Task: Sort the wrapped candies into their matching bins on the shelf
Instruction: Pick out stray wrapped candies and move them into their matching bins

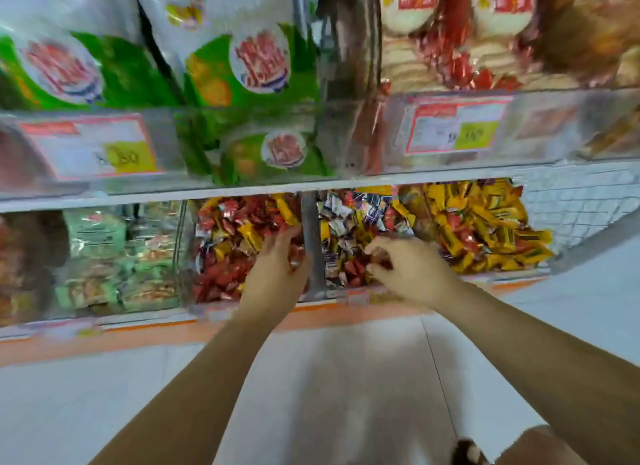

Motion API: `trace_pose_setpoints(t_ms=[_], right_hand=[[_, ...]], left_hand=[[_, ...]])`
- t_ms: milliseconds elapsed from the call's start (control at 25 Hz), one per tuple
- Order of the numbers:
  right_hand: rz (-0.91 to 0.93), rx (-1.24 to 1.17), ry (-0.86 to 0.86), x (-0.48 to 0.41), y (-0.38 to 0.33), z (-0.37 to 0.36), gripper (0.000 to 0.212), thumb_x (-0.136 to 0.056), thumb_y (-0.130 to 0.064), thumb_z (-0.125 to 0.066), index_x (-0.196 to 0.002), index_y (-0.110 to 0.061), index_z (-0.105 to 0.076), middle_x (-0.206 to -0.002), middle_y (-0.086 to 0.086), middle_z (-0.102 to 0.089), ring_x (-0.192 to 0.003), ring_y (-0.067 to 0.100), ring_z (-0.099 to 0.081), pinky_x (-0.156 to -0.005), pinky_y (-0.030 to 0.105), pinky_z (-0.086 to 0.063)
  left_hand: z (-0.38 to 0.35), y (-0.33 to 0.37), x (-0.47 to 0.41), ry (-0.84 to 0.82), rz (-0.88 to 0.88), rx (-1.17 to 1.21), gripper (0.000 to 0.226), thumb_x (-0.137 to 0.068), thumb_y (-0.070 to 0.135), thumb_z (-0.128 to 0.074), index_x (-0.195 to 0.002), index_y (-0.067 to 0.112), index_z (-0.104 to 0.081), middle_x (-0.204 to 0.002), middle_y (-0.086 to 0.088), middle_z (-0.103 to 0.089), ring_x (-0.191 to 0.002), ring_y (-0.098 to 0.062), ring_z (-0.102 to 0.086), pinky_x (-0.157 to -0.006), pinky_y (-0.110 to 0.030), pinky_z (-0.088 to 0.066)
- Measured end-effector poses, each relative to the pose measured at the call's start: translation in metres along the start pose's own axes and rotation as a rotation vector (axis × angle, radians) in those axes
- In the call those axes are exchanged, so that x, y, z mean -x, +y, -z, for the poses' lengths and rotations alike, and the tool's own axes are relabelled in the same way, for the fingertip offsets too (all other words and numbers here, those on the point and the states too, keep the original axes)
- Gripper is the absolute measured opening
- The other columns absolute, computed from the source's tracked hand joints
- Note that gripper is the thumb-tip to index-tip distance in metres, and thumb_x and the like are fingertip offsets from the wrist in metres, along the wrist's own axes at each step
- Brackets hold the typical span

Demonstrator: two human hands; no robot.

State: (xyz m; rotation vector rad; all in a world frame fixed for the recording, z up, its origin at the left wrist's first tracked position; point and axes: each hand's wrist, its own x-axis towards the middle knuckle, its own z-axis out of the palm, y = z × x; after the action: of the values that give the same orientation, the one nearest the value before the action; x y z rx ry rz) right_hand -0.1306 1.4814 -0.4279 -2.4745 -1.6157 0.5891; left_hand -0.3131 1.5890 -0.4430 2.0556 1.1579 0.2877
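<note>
Three candy bins sit side by side on the lower shelf. The left bin (194,256) holds mostly red candies (225,274) with some yellow and purple ones mixed in. The middle bin (349,296) holds purple-and-white candies (341,210) mixed with red and yellow. The right bin holds yellow candies (485,229). My left hand (277,270) reaches into the left bin beside the grey divider (311,243), fingers extended over the red candies. My right hand (405,270) is in the middle bin, its fingertips pinching a red candy (381,258).
The upper shelf carries green snack bags (242,83) and red-and-white cracker packs (450,49) behind clear fronts with price tags (453,128). Pale green packets (117,256) fill the bin further left. White tiled floor (346,378) lies below the orange-edged shelf.
</note>
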Motion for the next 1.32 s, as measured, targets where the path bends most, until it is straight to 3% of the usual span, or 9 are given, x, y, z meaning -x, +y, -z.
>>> trace_pose_setpoints(t_ms=[120,200,360,440,520,640,840,1160,1320], right_hand=[[0.015,0.230,0.302,-0.026,0.039,-0.029,0.033,-0.084,-0.035,-0.060,-0.117,-0.028,-0.060,-0.119,-0.002,-0.058,-0.118,0.026,-0.045,-0.104,0.044,-0.027],[0.013,0.242,0.474,-0.036,0.057,-0.044,0.030,-0.079,-0.031,-0.066,-0.109,-0.026,-0.066,-0.113,0.000,-0.061,-0.113,0.030,-0.049,-0.101,0.048,-0.030],[0.067,0.249,0.709,-0.044,0.073,-0.064,0.022,-0.074,-0.030,-0.072,-0.096,-0.023,-0.070,-0.099,0.001,-0.065,-0.096,0.030,-0.059,-0.077,0.040,-0.043],[0.082,0.205,0.759,-0.042,0.073,-0.065,0.021,-0.076,-0.030,-0.071,-0.095,-0.023,-0.070,-0.098,0.001,-0.066,-0.094,0.028,-0.060,-0.077,0.039,-0.044],[0.097,0.177,0.746,-0.038,0.073,-0.065,0.021,-0.078,-0.030,-0.070,-0.097,-0.022,-0.070,-0.099,0.000,-0.065,-0.096,0.027,-0.059,-0.081,0.039,-0.044],[0.118,0.168,0.679,-0.030,0.078,-0.061,0.021,-0.081,-0.030,-0.068,-0.099,-0.021,-0.069,-0.102,-0.001,-0.064,-0.100,0.026,-0.058,-0.090,0.039,-0.041],[0.202,0.199,0.566,-0.022,0.086,-0.057,0.023,-0.086,-0.029,-0.061,-0.107,-0.022,-0.066,-0.112,-0.003,-0.059,-0.110,0.021,-0.051,-0.101,0.035,-0.031],[0.269,0.295,0.411,-0.011,0.094,-0.060,0.027,-0.089,-0.032,-0.055,-0.114,-0.028,-0.063,-0.122,-0.008,-0.057,-0.122,0.018,-0.036,-0.109,0.035,-0.019],[0.272,0.283,0.432,-0.011,0.092,-0.059,0.027,-0.089,-0.034,-0.055,-0.115,-0.030,-0.062,-0.122,-0.009,-0.059,-0.122,0.016,-0.036,-0.109,0.034,-0.019]], left_hand=[[-0.043,-0.012,-0.024,0.101,-0.086,-0.031,0.066,-0.089,0.043,-0.054,-0.146,0.028,-0.023,-0.145,-0.002,-0.033,-0.110,-0.025,-0.055,-0.083,-0.035,-0.050],[-0.059,-0.022,-0.032,0.237,-0.141,-0.042,0.064,-0.089,0.038,-0.056,-0.145,0.025,-0.027,-0.142,-0.004,-0.037,-0.118,-0.024,-0.048,-0.080,-0.027,-0.043],[-0.080,-0.030,-0.036,0.449,-0.253,0.016,0.054,-0.089,0.026,-0.055,-0.140,0.020,-0.038,-0.129,-0.003,-0.052,-0.110,-0.019,-0.054,-0.080,-0.022,-0.041],[-0.083,-0.026,-0.036,0.444,-0.280,0.082,0.050,-0.090,0.021,-0.052,-0.139,0.021,-0.039,-0.117,-0.001,-0.060,-0.087,-0.007,-0.060,-0.067,-0.018,-0.045],[-0.085,-0.022,-0.034,0.417,-0.288,0.120,0.049,-0.092,0.016,-0.050,-0.139,0.023,-0.038,-0.097,-0.001,-0.063,-0.061,-0.007,-0.056,-0.049,-0.021,-0.045],[-0.084,-0.015,-0.029,0.398,-0.306,0.087,0.052,-0.092,0.011,-0.051,-0.140,0.025,-0.037,-0.075,-0.005,-0.063,-0.055,-0.016,-0.055,-0.051,-0.039,-0.049],[-0.088,-0.013,-0.026,0.394,-0.326,0.019,0.049,-0.096,0.013,-0.047,-0.142,0.025,-0.036,-0.055,-0.002,-0.052,-0.042,-0.015,-0.043,-0.038,-0.023,-0.027],[-0.079,-0.019,-0.021,0.227,-0.241,0.143,0.044,-0.098,0.028,-0.043,-0.142,0.031,-0.036,-0.065,-0.010,-0.051,-0.050,-0.012,-0.034,-0.045,-0.023,-0.028],[-0.081,-0.019,-0.026,0.216,-0.223,0.129,0.045,-0.098,0.031,-0.042,-0.143,0.032,-0.034,-0.089,-0.006,-0.058,-0.075,-0.013,-0.048,-0.061,-0.027,-0.040]])
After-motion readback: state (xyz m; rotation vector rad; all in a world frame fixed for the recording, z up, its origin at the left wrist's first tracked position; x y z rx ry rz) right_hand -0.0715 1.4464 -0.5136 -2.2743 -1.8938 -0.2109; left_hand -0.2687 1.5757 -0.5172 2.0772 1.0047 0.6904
